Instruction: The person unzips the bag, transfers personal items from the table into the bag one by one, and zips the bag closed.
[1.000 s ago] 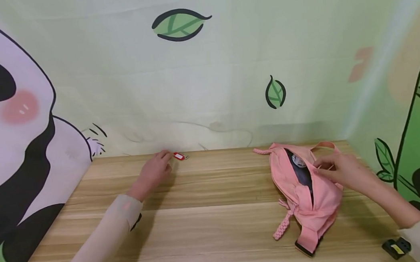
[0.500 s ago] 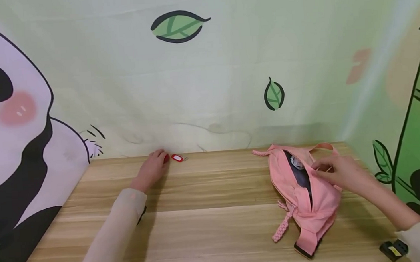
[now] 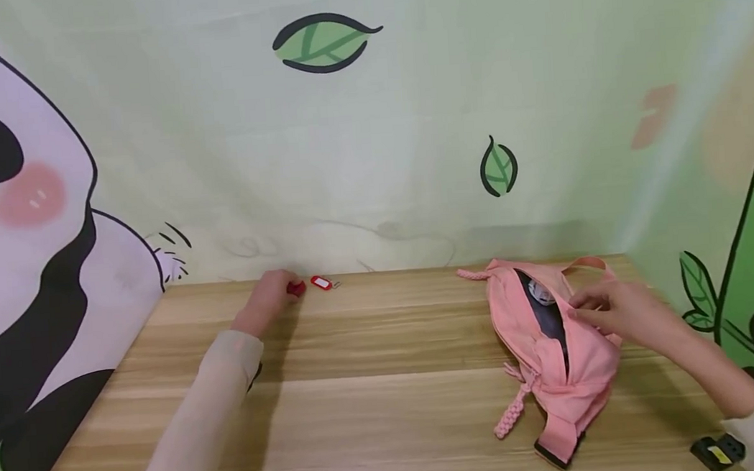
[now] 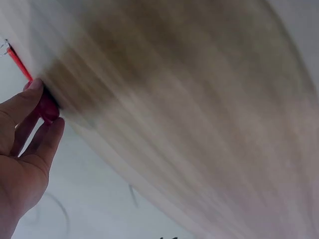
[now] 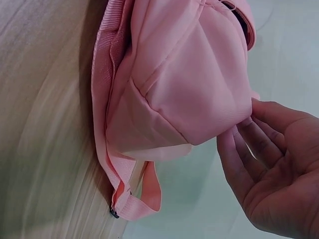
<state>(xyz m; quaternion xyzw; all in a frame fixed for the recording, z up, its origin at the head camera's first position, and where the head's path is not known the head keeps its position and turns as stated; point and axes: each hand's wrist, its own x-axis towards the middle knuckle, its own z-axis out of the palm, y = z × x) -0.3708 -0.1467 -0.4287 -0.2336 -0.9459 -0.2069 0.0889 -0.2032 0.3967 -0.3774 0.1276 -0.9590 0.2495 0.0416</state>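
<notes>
At the table's far edge my left hand (image 3: 269, 300) pinches a small, rounded dark red object (image 4: 48, 107) between thumb and fingers; its kind is unclear. Just right of it lies a red key tag (image 3: 321, 283) with a white label and a metal ring. My right hand (image 3: 631, 310) pinches the opening's edge of a pink bag (image 3: 592, 366), which lies on the right side of the table with its zipper undone. Inside the opening shows a whitish, roundish item (image 3: 540, 292), partly hidden by the fabric. In the right wrist view, fingers and thumb hold the pink cloth.
The wooden table (image 3: 388, 422) meets a printed cloth backdrop (image 3: 411, 154) at its far edge. A braided pink zipper pull (image 3: 510, 416) and a strap (image 3: 560, 437) with a black end trail from the bag. A black device (image 3: 718, 452) sits at the right sleeve.
My left hand has drawn back slightly left from the key tag and taken hold of the dark red object, which now shows at its fingertips. The right hand keeps its hold on the bag.
</notes>
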